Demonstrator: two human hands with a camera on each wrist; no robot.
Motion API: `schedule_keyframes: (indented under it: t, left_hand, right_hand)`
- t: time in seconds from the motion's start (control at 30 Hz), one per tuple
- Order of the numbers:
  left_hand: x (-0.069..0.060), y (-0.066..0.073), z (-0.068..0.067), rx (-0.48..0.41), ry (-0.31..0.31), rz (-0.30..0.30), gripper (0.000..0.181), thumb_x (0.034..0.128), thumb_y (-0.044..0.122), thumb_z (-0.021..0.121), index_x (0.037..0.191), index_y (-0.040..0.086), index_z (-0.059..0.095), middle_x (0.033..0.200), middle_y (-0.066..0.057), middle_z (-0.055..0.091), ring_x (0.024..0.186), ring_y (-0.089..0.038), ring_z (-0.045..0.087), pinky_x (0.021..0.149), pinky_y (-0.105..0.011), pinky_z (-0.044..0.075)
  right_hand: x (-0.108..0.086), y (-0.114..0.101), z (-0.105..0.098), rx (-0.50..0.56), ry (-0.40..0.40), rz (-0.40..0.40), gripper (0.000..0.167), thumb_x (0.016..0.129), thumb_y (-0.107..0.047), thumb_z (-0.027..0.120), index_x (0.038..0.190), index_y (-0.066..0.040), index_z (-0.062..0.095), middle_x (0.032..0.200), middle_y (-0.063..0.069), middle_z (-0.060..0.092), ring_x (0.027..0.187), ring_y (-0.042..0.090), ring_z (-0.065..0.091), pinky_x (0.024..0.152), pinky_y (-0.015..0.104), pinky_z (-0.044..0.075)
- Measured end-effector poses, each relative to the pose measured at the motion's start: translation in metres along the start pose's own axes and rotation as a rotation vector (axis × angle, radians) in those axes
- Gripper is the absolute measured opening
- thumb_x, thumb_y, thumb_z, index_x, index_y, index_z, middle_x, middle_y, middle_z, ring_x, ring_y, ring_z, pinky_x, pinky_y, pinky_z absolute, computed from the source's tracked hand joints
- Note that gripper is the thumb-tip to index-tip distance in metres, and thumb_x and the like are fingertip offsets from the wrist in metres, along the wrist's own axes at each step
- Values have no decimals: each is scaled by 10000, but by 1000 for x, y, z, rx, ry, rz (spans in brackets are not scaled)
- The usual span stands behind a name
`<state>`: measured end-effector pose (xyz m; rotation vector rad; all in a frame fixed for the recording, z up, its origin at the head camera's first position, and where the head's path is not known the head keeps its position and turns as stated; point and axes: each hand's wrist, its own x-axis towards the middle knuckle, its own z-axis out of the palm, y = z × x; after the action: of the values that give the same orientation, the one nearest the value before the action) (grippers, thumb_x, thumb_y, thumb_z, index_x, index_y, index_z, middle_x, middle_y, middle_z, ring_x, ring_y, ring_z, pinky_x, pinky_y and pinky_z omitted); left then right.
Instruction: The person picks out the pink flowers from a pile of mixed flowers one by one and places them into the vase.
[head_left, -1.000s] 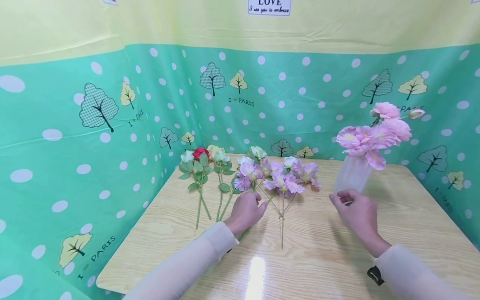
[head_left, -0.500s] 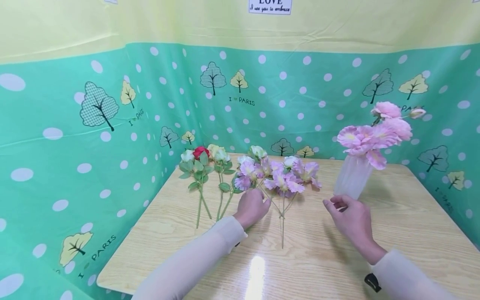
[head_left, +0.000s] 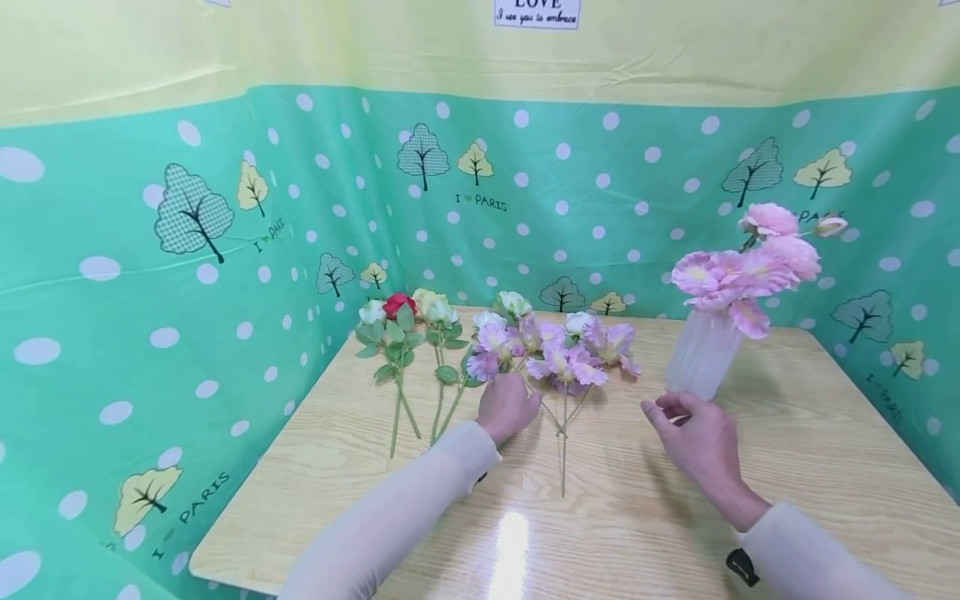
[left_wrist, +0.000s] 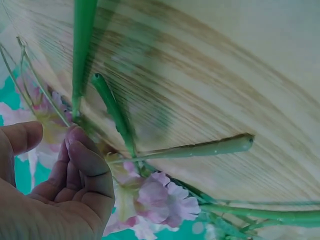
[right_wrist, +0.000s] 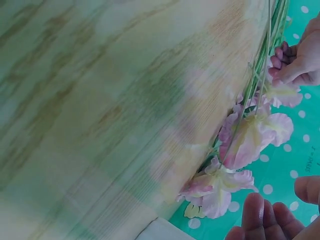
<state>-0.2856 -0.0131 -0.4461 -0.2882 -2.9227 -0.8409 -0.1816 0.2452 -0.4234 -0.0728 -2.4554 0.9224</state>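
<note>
Beside the stems of the pink-purple flowers [head_left: 566, 367], my left hand [head_left: 507, 408] hovers over the middle of the table. The left wrist view shows this hand [left_wrist: 70, 187] with bent fingers and the thumb apart from them; its index fingertip is close to thin stems, and no grip is visible. My right hand [head_left: 701, 442] is just in front of the frosted white vase [head_left: 697, 358], its fingers loosely bent around nothing. Pink flowers [head_left: 750, 271] stand in the vase. In the right wrist view, the fingers of my right hand [right_wrist: 272, 220] appear at the lower right, empty.
Left of the purple flowers lie leafy-stemmed roses: a red one [head_left: 399, 306], with white and cream ones [head_left: 442, 312] around it. Several white blooms [head_left: 513, 304] lie behind the purple ones. A green dotted cloth [head_left: 525, 208] hangs behind the wooden table [head_left: 315, 500].
My left hand has moved slightly right and away from me, closer to the purple flowers' stems. My right hand has drawn back a little from the vase, toward the left and nearer me.
</note>
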Motion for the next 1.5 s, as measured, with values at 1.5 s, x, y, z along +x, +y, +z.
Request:
schedule_keyframes:
  t: [1.5]
  left_hand:
    - [4, 0, 0, -358, -45, -293, 414, 902, 56, 647, 507, 132, 548, 426, 24, 546, 378, -131, 553, 353, -215, 351]
  right_hand:
    - [-2, -1, 5, 18, -30, 40, 273, 957, -328, 743, 970, -56, 765, 832, 80, 750, 688, 160, 666, 563, 245, 493]
